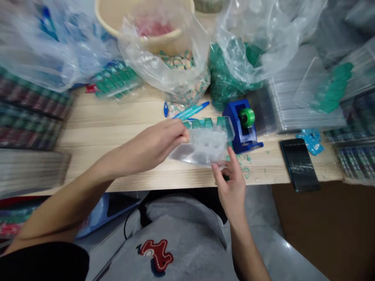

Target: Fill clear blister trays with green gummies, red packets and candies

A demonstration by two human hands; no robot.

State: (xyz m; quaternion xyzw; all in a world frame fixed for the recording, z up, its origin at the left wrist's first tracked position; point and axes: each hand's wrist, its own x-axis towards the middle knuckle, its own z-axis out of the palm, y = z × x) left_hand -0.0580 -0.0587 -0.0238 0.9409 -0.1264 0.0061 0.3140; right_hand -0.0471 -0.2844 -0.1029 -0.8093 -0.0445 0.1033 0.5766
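Observation:
A clear plastic pack point(202, 150) with a row of green translucent pieces point(208, 123) along its far edge is held just above the wooden table. My left hand point(166, 140) is closed on its left end, the thumb pressed against the fingers. At the near right corner my right hand point(233, 181) grips it between thumb and fingers. Something small and dark green shows within the right hand's curled fingers; its kind is unclear. Just beyond the pack lie light-blue pens point(190, 112). A blue tape dispenser point(241, 127) with green tape stands close to its right end.
Clear bags of small pastel pieces point(186, 84) and green pieces point(225, 74) stand at the back, near a cream basin point(105, 17). Stacked clear cases point(304, 105) and a phone point(300, 164) are to the right. Filled packs point(29, 113) are piled left. Green scraps point(246, 168) litter the table's front.

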